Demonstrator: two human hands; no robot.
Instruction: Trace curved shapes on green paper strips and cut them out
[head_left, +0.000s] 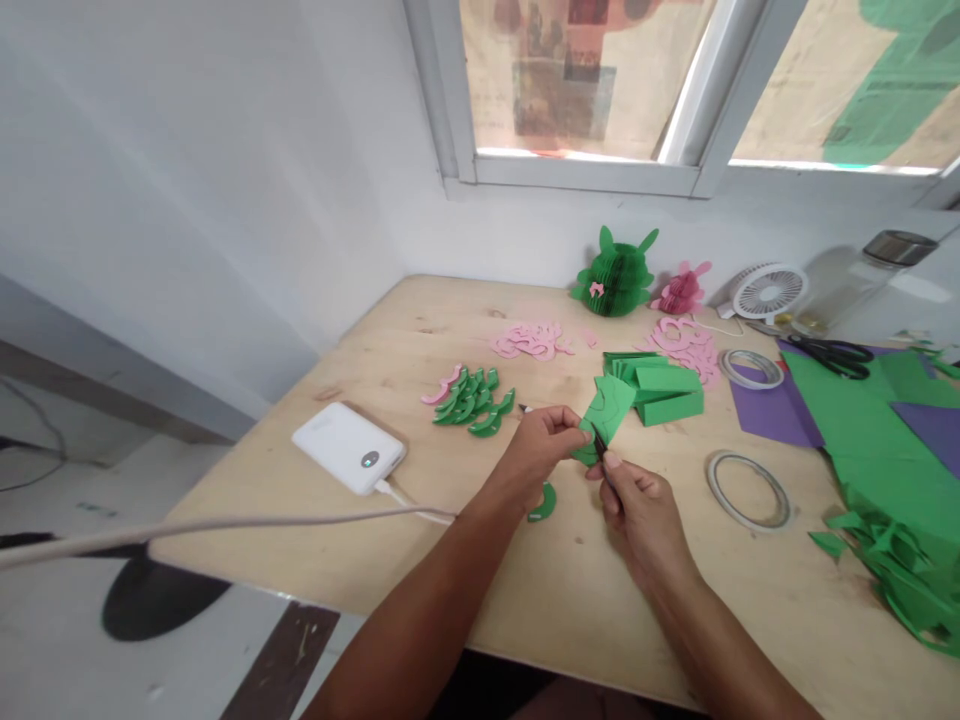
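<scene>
My left hand [551, 440] pinches a piece of green paper [611, 405] with curved outlines on it. At the paper's lower edge, my right hand [637, 495] is closed around small dark scissors [598, 445]. Their handles are mostly hidden by my fingers. Below my left wrist lies a curved green paper cutout [542, 502], partly covered. A pile of similar green cutouts [469, 398], with a pink one [442, 386] at its edge, sits left of my hands. Folded green paper strips [667, 390] lie just beyond the held piece.
Pink cutouts [532, 340], a green honeycomb paper figure [619, 280] and a pink one [682, 290] are at the back. Tape rolls [712, 490], black-handled scissors [836, 355], a fan [769, 292] and green scraps [900, 560] lie right. A cabled white power bank [345, 445] lies left.
</scene>
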